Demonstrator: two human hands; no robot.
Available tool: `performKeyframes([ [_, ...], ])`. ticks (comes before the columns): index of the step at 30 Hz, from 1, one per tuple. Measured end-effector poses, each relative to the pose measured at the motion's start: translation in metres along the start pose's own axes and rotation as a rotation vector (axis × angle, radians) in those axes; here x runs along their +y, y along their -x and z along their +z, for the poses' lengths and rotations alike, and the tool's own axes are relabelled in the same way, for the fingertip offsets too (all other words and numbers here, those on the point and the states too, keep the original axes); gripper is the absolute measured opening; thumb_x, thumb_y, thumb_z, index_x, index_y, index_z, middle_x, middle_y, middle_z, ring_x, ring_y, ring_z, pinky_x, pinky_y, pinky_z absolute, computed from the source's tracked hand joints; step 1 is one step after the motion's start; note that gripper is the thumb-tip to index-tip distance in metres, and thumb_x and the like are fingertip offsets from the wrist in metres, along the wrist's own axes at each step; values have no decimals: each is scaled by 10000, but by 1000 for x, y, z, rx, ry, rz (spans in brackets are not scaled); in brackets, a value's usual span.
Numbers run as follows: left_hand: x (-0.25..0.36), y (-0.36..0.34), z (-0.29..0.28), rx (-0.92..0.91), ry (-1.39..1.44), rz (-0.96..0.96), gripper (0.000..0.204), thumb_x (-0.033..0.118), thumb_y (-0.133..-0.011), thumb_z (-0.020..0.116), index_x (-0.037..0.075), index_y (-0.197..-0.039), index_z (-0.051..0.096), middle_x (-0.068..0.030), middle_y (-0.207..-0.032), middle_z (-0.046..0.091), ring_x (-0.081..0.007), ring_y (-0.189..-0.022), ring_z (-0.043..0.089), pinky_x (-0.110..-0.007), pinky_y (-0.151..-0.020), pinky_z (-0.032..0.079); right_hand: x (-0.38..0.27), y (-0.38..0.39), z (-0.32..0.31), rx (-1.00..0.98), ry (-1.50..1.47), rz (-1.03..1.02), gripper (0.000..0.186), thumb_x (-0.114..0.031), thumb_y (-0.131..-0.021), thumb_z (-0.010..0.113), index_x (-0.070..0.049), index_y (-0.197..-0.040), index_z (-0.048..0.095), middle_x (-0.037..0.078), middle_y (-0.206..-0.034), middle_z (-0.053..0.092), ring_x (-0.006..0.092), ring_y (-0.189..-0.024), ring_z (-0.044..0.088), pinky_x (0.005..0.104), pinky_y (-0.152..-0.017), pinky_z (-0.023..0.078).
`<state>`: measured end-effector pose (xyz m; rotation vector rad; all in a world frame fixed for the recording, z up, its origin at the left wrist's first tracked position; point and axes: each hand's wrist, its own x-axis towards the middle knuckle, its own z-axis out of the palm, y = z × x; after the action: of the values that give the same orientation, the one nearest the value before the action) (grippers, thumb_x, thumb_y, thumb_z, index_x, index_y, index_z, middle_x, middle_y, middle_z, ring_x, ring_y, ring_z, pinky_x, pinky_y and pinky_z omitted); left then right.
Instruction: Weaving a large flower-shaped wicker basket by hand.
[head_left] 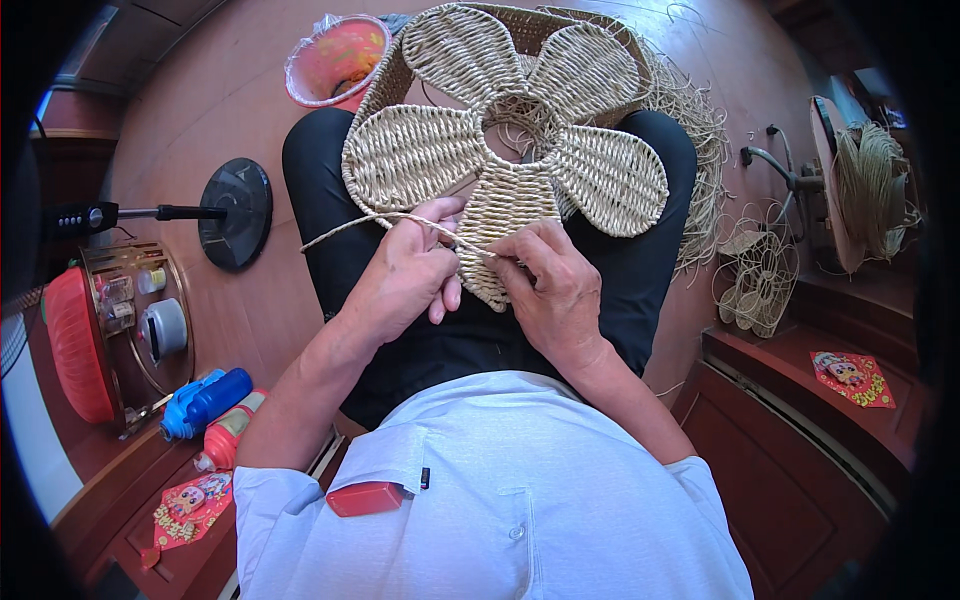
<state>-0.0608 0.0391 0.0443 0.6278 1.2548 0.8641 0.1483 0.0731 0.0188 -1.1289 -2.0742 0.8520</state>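
Note:
A woven straw flower [430, 150] with several rounded petals around an open centre rests across my thighs. Its nearest petal [513, 205] points down toward my body. My left hand [408, 268] is closed at the left edge of this petal, some fingers hidden behind it. A twisted straw cord [345, 229] runs from the left over the left hand to the petal. On the petal's right side, my right hand [552, 285] is closed with thumb and forefinger pinched at the cord's end by the weave. The exact pinch point is partly hidden by the fingers.
A woven band [625, 50] curves behind the flower. Loose straw [700, 150] lies to its right, a pink bucket [340, 60] at the far left. A stand base [235, 215], bottles [215, 395] and a rack [140, 330] are left; a straw-wound reel [870, 190] and wire frame [757, 280] right.

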Motion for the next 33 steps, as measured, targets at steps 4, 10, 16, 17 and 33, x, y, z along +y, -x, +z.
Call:
performKeyframes([
  [4,2,1,-3,-40,-617,189,730,-29,-992,551,-19,-1691,342,-247,-1397,681,-226,-828,759,-346,-699,613,-2,0,3,-4,-1,34,119,-81,-915,831,-88,-1008,757,67,-935,681,289,-841,732,427,-751,573],
  [10,6,12,-13,65,-963,487,625,32,-1041,626,10,-1640,453,-204,-1203,737,-298,-1080,765,-419,-976,576,-5,2,4,-25,-23,52,212,-109,-891,855,-100,-1077,753,53,-902,665,270,-803,709,412,-721,544],
  [16,28,53,-43,244,-374,299,355,125,-1079,701,48,-1425,675,107,-790,505,10,-676,428,-206,-617,346,-9,6,6,-16,77,-76,336,-120,-898,842,-106,-1211,721,54,-909,665,275,-839,705,425,-762,525],
  [17,36,65,-47,311,-333,308,302,137,-1085,702,64,-1378,700,138,-764,449,34,-650,361,-196,-592,285,-11,6,8,-10,73,-68,336,-120,-898,842,-106,-1211,721,54,-909,665,275,-839,705,425,-762,525],
  [33,130,229,-281,1633,-1027,634,310,303,-1148,696,39,-1286,781,-27,-1062,780,-131,-1024,708,-308,-954,571,-20,-17,21,99,-42,-205,167,-163,-958,837,-69,-930,702,90,-825,686,299,-727,708,431,-665,531],
])
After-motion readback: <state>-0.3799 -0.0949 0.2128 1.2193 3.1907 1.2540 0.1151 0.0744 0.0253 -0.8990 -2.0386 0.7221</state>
